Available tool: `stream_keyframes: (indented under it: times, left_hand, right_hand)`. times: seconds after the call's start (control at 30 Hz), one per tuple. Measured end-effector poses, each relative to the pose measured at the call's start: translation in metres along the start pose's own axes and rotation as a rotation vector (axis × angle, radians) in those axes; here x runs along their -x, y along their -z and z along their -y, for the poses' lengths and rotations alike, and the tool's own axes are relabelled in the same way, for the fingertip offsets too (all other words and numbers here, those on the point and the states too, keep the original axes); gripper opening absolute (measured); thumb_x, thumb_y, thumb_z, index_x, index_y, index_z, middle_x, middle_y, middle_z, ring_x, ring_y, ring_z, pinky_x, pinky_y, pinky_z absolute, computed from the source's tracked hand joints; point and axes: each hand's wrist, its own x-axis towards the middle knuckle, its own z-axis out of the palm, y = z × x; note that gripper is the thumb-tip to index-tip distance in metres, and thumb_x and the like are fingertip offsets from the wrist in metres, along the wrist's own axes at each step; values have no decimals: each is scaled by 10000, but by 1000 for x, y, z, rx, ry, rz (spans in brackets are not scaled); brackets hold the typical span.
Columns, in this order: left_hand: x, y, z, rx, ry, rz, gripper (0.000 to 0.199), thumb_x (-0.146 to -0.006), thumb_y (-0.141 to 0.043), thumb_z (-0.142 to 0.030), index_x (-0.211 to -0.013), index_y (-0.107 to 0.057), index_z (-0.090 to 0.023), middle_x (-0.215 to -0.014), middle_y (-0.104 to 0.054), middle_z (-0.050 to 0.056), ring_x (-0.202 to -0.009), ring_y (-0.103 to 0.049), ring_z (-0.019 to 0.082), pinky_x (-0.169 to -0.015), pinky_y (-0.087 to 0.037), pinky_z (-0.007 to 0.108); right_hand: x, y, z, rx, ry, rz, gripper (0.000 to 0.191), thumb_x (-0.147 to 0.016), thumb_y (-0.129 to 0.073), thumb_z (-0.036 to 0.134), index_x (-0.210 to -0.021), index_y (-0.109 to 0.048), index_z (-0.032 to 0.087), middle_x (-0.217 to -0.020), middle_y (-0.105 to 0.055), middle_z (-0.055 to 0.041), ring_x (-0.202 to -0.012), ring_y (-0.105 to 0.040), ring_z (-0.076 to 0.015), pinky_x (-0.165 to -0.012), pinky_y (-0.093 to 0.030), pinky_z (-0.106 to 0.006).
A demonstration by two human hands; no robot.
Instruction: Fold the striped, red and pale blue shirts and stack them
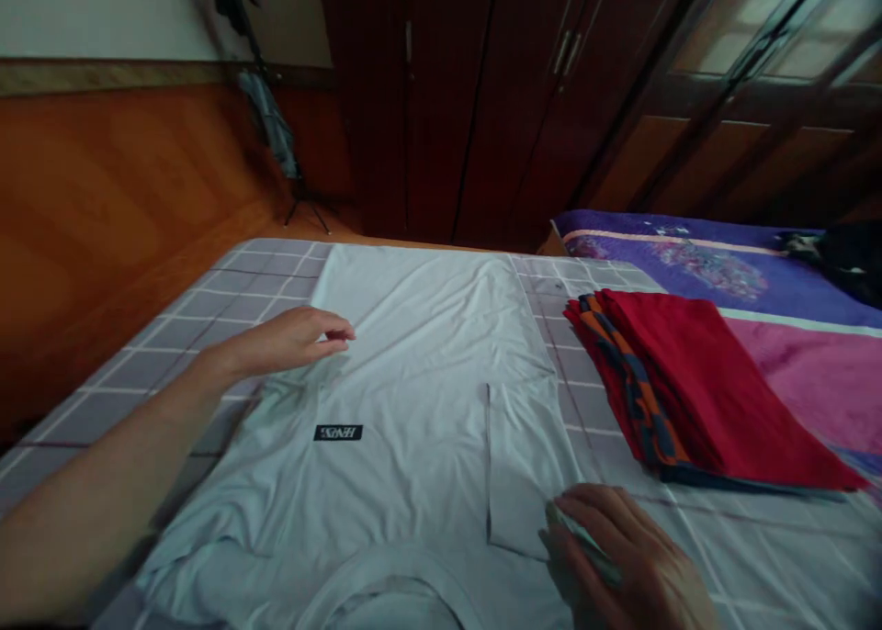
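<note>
A pale T-shirt (pixel 413 354) is spread on the checked bedding, its hem at the far end and its round collar toward me. A small black label (pixel 338 433) shows on its chest. One sleeve is folded inward on the right, while the left side lies bunched. My left hand (pixel 307 336) is above the shirt's left edge, thumb and fingers slightly bent and apart, with nothing seen between them. At the near right, my right hand (pixel 630 552) is closed on a bit of the T-shirt's cloth beside the folded sleeve.
Folded red and patterned clothes (pixel 703 391) lie in a stack to the right on the checked bedding (pixel 158 336). Beyond them is a purple and pink bedspread (pixel 792 336). A dark wardrobe (pixel 475 106) and a clothes stand (pixel 272 125) are behind the bed.
</note>
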Motion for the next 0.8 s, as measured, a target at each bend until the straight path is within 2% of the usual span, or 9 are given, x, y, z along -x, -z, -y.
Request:
stream_keyframes:
  times: [0.1, 0.17, 0.3, 0.43, 0.57, 0.67, 0.8]
  left_hand:
    - [33, 0, 13, 96, 99, 49, 262, -878, -461, -303, -948, -680, -178, -911, -702, 18, -838, -630, 166, -746, -431, 226]
    - [46, -7, 18, 104, 125, 56, 215, -834, -517, -299, -935, -669, -184, -926, -686, 16, -865, -618, 167, -757, -423, 221]
    - [53, -24, 29, 41, 141, 20, 158, -809, -500, -265, -759, -620, -174, -811, -632, 16, -792, -582, 159, -721, -409, 228]
    - [51, -31, 36, -35, 200, -63, 170, -822, -464, -254, -704, -558, -175, -754, -591, 17, -727, -549, 159, -667, -396, 244]
    - [57, -39, 25, -168, 201, -148, 131, -846, -493, -271, -806, -577, -179, -849, -591, 40, -835, -557, 191, -742, -410, 287]
    - [62, -53, 9, -211, 185, -182, 143, -885, -478, -286, -885, -582, -187, -895, -586, 44, -880, -558, 197, -770, -424, 300]
    - [63, -75, -5, -302, 189, -353, 213, -939, -386, -251, -878, -576, -175, -888, -589, 64, -886, -549, 206, -808, -426, 328]
  right_hand:
    - [-4, -10, -8, 108, 70, -112, 300, -882, -507, 372, -1099, -620, 197, -1161, -620, -134, -998, -624, -271, -764, -536, -380]
    - [-5, -15, -12, 143, 93, -95, 328, -879, -500, 399, -1105, -629, 199, -1165, -628, -135, -1005, -627, -286, -765, -534, -397]
    - [-1, -24, -18, 126, 58, -49, 329, -873, -502, 435, -1076, -641, 215, -1073, -669, -110, -924, -651, -272, -732, -536, -395]
    - [7, -28, -17, 98, 37, -31, 302, -875, -485, 393, -1092, -631, 240, -1112, -652, -121, -983, -633, -289, -774, -534, -428]
    - [11, -27, -11, 75, 98, -14, 325, -870, -485, 376, -1132, -622, 240, -1249, -584, -137, -1092, -588, -311, -792, -545, -447]
    - [11, -22, -2, 48, 150, 14, 334, -867, -493, 377, -1152, -618, 256, -1296, -558, -124, -1104, -586, -315, -784, -557, -456]
    - [9, -8, 14, -50, 167, 73, 357, -864, -526, 350, -1211, -583, 288, -1339, -530, -102, -1139, -576, -286, -798, -578, -413]
